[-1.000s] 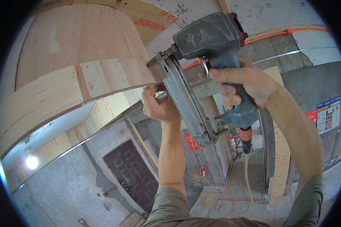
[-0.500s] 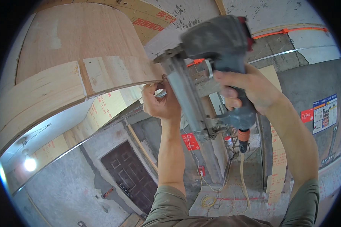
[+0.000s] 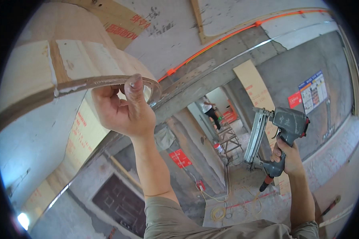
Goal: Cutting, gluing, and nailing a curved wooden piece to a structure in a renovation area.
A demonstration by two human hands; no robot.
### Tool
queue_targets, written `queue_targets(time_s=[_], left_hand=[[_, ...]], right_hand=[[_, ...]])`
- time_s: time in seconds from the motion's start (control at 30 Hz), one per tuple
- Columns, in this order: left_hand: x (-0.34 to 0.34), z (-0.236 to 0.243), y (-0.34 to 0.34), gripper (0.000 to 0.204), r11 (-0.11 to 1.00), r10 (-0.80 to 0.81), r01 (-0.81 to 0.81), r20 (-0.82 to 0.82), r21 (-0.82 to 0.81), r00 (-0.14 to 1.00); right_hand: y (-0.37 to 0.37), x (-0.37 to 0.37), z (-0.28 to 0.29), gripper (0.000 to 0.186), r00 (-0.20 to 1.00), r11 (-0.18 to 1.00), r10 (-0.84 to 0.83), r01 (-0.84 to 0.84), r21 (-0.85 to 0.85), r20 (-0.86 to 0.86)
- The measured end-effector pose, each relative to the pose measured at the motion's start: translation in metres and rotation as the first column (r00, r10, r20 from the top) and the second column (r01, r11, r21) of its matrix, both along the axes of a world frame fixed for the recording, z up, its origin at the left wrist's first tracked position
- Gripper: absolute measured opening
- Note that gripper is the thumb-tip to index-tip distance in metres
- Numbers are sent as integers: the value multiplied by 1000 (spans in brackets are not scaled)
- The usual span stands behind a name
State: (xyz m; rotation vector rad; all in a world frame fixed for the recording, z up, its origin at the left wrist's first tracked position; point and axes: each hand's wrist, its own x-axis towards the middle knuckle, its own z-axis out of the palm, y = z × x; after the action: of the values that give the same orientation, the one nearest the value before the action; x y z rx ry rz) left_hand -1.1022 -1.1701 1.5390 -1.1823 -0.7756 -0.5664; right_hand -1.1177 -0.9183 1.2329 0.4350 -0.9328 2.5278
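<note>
A curved plywood panel [image 3: 92, 59] bends round at the upper left, pale wood with a layered lower edge. My left hand [image 3: 125, 109] is raised to that edge, thumb against it and fingers curled around from below; the fingertips are partly hidden. Off to the right and lower, my right hand [image 3: 289, 158] grips a dark grey pneumatic nail gun [image 3: 292, 121] by its handle. The gun's long metal magazine [image 3: 256, 135] points down and left. It is held well apart from the panel.
An orange conduit [image 3: 211, 47] runs along the ceiling edge. Farther off, a person [image 3: 208, 108] stands by a wooden trestle [image 3: 229, 137] in a doorway. Coiled hose [image 3: 218, 213] lies on the floor, and a dark panelled door [image 3: 121, 203] is below left.
The nail gun has moved away from the panel, down and to the right, in my right hand. My view has turned, and my left hand now shows a raised thumb at the panel's edge.
</note>
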Motion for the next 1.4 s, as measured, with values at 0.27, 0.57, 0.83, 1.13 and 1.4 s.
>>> queue_targets(time_s=[0.27, 0.57, 0.83, 1.13, 1.4], left_hand=[[-58, 16, -6, 38, 983, 96, -126, -215, -132, 972], [-107, 16, -26, 48, 997, 72, -72, -168, 5, 983], [-136, 0, -98, 99, 912, 403, -407, 83, 43, 911], [-131, 25, -78, 101, 836, 546, -548, 67, 15, 835], [-148, 27, -93, 103, 841, 541, -541, -29, -15, 841]], right_hand=[[-19, 16, -17, 18, 986, 986, -166, 166, -13, -31], [10, 25, -24, 11, 963, 985, -156, 168, -40, 220], [-9, 4, -20, 17, 957, 976, -155, 109, 190, 246], [-70, -36, -59, 16, 952, 996, -85, 86, 11, 294], [-144, -94, -88, 19, 940, 996, -38, 64, -65, 340]])
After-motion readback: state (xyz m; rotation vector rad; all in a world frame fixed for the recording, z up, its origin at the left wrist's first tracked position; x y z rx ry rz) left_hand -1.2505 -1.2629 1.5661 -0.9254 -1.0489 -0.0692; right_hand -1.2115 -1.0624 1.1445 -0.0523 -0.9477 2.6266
